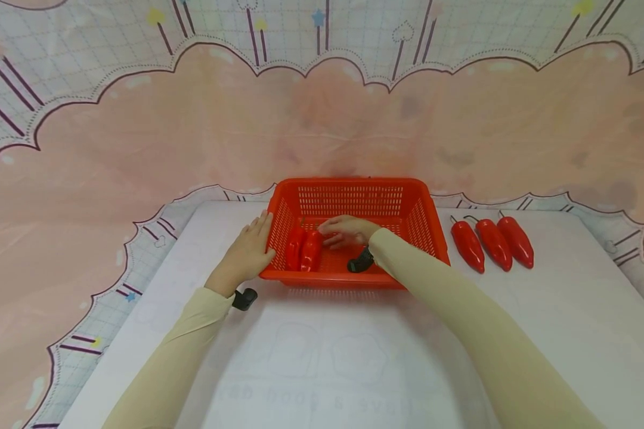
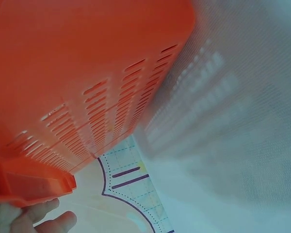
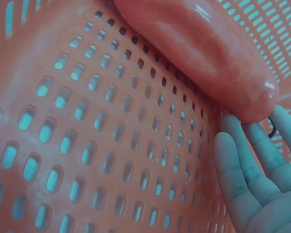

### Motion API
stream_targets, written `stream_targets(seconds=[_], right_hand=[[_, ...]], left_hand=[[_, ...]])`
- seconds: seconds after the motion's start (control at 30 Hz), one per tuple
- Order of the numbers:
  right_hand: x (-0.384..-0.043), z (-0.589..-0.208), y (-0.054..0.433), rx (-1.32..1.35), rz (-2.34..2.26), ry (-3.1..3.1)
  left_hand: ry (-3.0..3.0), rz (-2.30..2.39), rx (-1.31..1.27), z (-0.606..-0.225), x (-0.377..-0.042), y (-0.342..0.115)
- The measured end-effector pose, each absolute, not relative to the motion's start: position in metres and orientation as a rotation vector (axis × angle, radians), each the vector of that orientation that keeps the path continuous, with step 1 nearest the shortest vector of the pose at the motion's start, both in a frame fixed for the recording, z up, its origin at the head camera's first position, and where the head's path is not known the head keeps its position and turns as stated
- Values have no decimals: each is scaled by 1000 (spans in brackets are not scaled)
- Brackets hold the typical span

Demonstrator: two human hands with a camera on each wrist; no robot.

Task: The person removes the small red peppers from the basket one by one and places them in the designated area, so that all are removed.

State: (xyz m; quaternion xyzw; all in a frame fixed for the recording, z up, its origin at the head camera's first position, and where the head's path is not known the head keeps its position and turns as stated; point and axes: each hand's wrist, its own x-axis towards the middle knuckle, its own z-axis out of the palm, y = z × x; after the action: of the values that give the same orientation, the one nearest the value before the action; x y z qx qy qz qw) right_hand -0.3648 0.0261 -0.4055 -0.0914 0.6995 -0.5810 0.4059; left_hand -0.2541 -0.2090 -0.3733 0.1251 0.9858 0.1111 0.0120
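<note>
A red plastic basket [image 1: 354,277] with slotted walls stands on the white table. Two red peppers, an outer one [image 1: 294,249] and an inner one [image 1: 311,250], lie side by side along its left wall, inside. My left hand [image 1: 248,250] rests with fairly straight fingers against the left rim; in the left wrist view its fingers [image 2: 63,222] show at the rim. Inside the basket, my right hand [image 1: 349,229] is just right of the inner pepper's stem end. The right wrist view shows this hand [image 3: 262,184] with loosely extended fingers, fingertips right at the end of the pepper [image 3: 199,58].
Three more red peppers lie in a row right of the basket: a left one [image 1: 468,245], a middle one [image 1: 494,243] and a right one [image 1: 516,241]. A patterned cloth [image 1: 322,131] hangs behind the table [image 1: 322,351] and shows along its sides.
</note>
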Motion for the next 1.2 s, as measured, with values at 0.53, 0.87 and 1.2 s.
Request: stream_targets(seconds=[0.53, 0.87, 1.2], right_hand=[[-365, -404, 23, -202, -1448, 1794], [-364, -400, 22, -171, -1407, 1747], [-366, -403, 20, -153, -1481, 1633]], left_hand=[[3053, 353, 375, -372, -255, -209], [3063, 349, 397, -374, -257, -210], [3056, 360, 386, -373, -256, -209]])
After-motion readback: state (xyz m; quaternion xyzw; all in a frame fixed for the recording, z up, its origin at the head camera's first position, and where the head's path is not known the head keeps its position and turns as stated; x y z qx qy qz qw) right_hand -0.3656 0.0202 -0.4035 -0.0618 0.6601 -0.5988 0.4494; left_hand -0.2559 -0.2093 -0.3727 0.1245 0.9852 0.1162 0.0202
